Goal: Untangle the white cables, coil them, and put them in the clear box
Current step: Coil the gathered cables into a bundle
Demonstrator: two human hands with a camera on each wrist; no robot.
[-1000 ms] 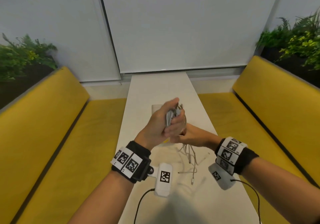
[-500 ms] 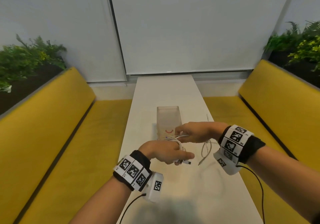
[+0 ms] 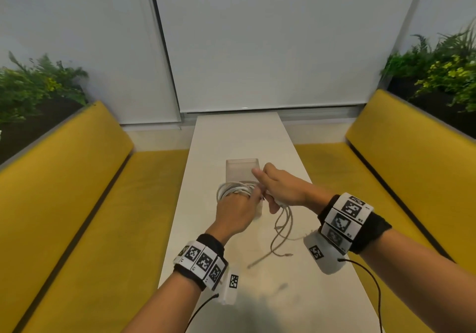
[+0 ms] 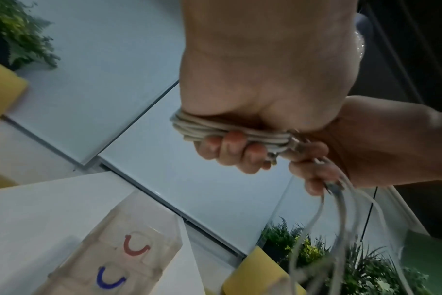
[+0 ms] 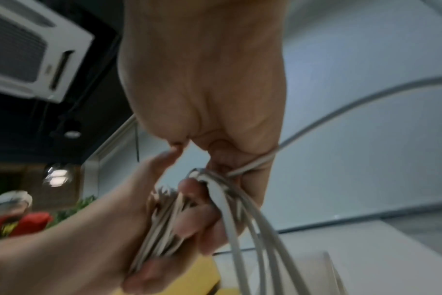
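Note:
My left hand holds a coil of white cable looped around its fingers, just in front of the clear box on the white table. In the left wrist view the coil wraps over the curled fingers. My right hand sits right beside it and grips loose cable strands that hang down and trail onto the table. The right wrist view shows the same strands pinched between its fingers, with the left hand and coil close by.
Yellow benches run along both sides of the narrow table. Planters with green plants stand behind them. The box shows red and blue marks on its side. Black wrist-camera leads hang over the near table end.
Both hands have come down from chest height and moved forward to the box. The cable now sits as a round coil on my left hand, and the loose tail has grown shorter.

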